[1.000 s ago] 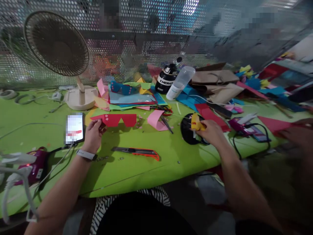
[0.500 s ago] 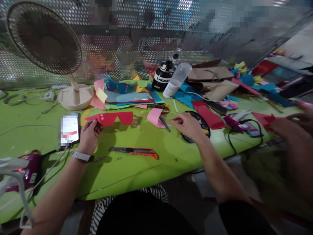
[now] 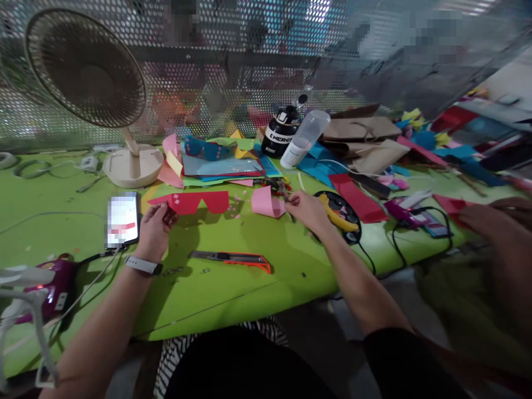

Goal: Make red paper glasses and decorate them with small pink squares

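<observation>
My left hand [image 3: 157, 224] pinches the left end of a red paper eyeglasses cutout [image 3: 191, 203], which has a few small pale pieces on it near my fingers. My right hand [image 3: 305, 209] has its fingertips closed on slim grey tweezers [image 3: 283, 190], partly covered by the fingers. Just left of those fingertips lies a curled pink paper strip [image 3: 264, 201], with tiny pink bits scattered beside it. An orange-and-black utility knife [image 3: 233, 258] lies in front, between my hands. Right of my right hand is a black round tray [image 3: 351, 213] with a yellow banana-shaped piece [image 3: 339, 218] in it.
Behind are blue paper glasses [image 3: 206, 148] on stacked paper, a black bottle [image 3: 279, 133] and a clear bottle [image 3: 305, 138]. A fan [image 3: 128, 158] and phone [image 3: 122, 220] stand left. Glue guns [image 3: 50, 291] lie at both sides. Another person's hand [image 3: 484, 215] holds red paper at right.
My right hand has moved left to the tweezers and closed on them, lifting their near end. The yellow piece in the tray has come into view. My left hand keeps its hold.
</observation>
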A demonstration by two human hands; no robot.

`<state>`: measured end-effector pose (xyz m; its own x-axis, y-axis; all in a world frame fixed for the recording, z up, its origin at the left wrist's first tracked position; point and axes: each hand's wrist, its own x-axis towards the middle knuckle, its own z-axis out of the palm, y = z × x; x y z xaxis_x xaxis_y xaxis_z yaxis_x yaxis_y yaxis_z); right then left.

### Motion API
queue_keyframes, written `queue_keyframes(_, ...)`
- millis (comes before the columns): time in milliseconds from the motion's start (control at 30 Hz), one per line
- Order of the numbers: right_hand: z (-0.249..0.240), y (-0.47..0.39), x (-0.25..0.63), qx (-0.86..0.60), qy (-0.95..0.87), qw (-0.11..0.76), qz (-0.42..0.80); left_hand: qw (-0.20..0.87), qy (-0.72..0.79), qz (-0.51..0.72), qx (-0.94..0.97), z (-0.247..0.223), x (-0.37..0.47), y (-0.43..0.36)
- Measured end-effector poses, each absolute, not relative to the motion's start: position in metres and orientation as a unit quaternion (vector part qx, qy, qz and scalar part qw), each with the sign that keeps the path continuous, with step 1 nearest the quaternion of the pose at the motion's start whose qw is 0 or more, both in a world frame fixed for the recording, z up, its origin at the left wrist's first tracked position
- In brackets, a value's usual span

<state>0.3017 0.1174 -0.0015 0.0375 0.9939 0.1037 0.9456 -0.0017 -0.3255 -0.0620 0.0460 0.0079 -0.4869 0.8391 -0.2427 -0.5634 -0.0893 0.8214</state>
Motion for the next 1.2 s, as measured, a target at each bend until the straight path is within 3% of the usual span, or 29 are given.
queue_keyframes(167,-0.009,0.110,0.308,-0.693,-0.682,0.216,0.089,0.486,0.471,0.722,0.143,0.009,-0.061,0.046)
queue_keyframes(400,-0.018,0.114,0.311,-0.716,-0.657,0.216,0.101,0.489,0.472,0.717,0.155,0.009,-0.059,0.045)
queue_keyframes(633,-0.007,0.112,0.313,-0.722,-0.635,0.269,0.053,0.491,0.472,0.715,0.156,0.009,-0.060,0.045)
queue_keyframes(800,-0.011,0.087,0.308,-0.640,-0.742,0.164,0.113,0.490,0.471,0.717,0.155,0.011,-0.060,0.044)
queue_keyframes(933,-0.025,0.068,0.294,-0.554,-0.826,0.063,0.079,0.492,0.475,0.713,0.156,0.012,-0.061,0.044)
queue_keyframes(1200,-0.017,0.115,0.284,-0.550,-0.833,0.023,0.055,0.491,0.474,0.714,0.159,0.011,-0.061,0.043)
